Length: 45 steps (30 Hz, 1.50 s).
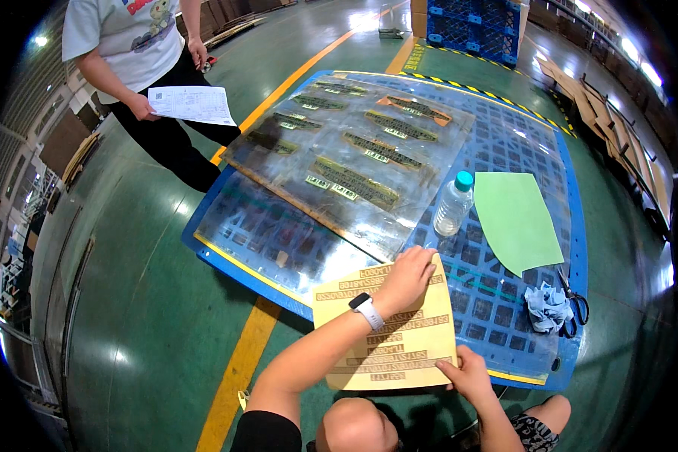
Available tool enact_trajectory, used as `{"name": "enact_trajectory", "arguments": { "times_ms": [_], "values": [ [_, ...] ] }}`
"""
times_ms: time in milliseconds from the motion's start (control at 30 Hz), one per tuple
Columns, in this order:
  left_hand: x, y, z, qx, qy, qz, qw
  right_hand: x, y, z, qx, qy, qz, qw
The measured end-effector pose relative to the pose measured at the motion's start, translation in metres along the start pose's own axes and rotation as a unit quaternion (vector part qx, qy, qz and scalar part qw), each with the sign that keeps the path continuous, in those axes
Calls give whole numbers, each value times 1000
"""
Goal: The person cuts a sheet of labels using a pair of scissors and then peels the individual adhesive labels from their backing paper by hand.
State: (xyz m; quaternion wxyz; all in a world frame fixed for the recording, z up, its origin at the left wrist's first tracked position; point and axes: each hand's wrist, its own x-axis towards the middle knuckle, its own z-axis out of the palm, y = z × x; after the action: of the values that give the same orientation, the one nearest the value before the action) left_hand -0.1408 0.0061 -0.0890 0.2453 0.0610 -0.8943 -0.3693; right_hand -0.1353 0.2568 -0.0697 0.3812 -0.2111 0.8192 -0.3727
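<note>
Now right fingers (450, 371) pinch the yellow sheet (410, 331); left fingers (423, 261) curl atop, hold unclear.

Lighting, noted from beside the blue table (576, 226): moderately bright, from overhead. The lamps (631, 51) high beyond the table's far right corner are burnt out to white with a bluish fringe. Glare is heaviest on the near end of the grey plate (279, 169) on the table, where it whitens the surface. Past the table's far edge, the green floor (143, 286) returns a broad white reflection; left of the table, only small glints. Shadow pools beneath the table's near edge. Print on the yellow sheet (410, 346), at that edge, is crisp; clutter far left of the table is soft. The table's straight sides bow outward; all corners fall to black.
</note>
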Motion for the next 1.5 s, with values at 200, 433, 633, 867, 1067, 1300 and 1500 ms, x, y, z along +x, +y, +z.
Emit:
{"name": "enact_trajectory", "arguments": {
  "times_ms": [200, 433, 633, 867, 1067, 1300, 1500],
  "values": [
    [-9, -12, -5, 57, -12, 26, 998, 11, 20, -11, -236, 157, -124, 951],
    [-67, 12, -54, 110, -73, -14, 991, 24, 30, -23, -227, 113, -124, 959],
    [-94, 7, -39, 100, -34, -42, 993, 29, 23, -34, -180, 62, -82, 978],
    [-90, 14, -37, 108, -15, -59, 992, 27, 23, -32, -182, 88, -114, 973],
    [-91, 13, -34, 115, 0, -54, 992, 26, 33, -24, -194, 149, -172, 954],
    [-93, 11, -30, 123, 20, -47, 991, 27, 36, -21, -191, 168, -192, 948],
    [-92, 16, -31, 125, 25, -48, 991, 26, 32, -20, -203, 185, -199, 941]
  ]
}}
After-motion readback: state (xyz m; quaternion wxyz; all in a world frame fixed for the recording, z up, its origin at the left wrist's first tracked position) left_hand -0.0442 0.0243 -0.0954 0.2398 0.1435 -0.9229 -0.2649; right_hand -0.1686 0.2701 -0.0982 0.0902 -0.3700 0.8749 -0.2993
